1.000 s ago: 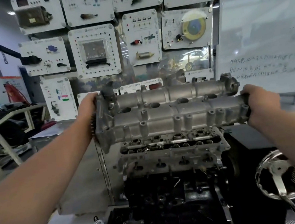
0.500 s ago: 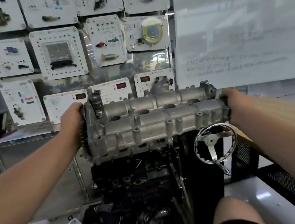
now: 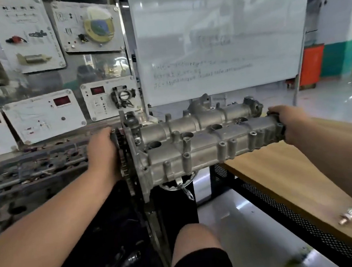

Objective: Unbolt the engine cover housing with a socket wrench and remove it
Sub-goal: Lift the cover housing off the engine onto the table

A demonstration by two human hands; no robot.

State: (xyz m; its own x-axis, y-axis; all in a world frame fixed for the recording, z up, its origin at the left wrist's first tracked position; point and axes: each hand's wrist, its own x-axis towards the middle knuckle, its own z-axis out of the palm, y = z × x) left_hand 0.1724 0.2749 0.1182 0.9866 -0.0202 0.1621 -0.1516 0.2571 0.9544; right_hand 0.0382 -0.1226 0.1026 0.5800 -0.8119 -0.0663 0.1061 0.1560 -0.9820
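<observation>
The long grey aluminium engine cover housing point(image 3: 205, 143) hangs in the air in front of me, lifted off the engine and held level between both hands. My left hand point(image 3: 104, 151) grips its left end at the toothed sprockets. My right hand point(image 3: 289, 121) grips its right end, fingers curled round the casting. The housing's right half is above the near corner of a wooden table point(image 3: 286, 175). The dark engine block point(image 3: 47, 162) lies to the left, blurred. No socket wrench is in view.
A whiteboard point(image 3: 220, 34) stands behind the housing. A panel wall of white training boards point(image 3: 42, 118) fills the left. A small metal part point(image 3: 350, 214) lies on the table. A steel handwheel point(image 3: 177, 185) shows under the housing. My knee point(image 3: 194, 239) is below.
Both hands have carried the housing up off the engine and to the right, toward the wooden table. My view has swung right with it.
</observation>
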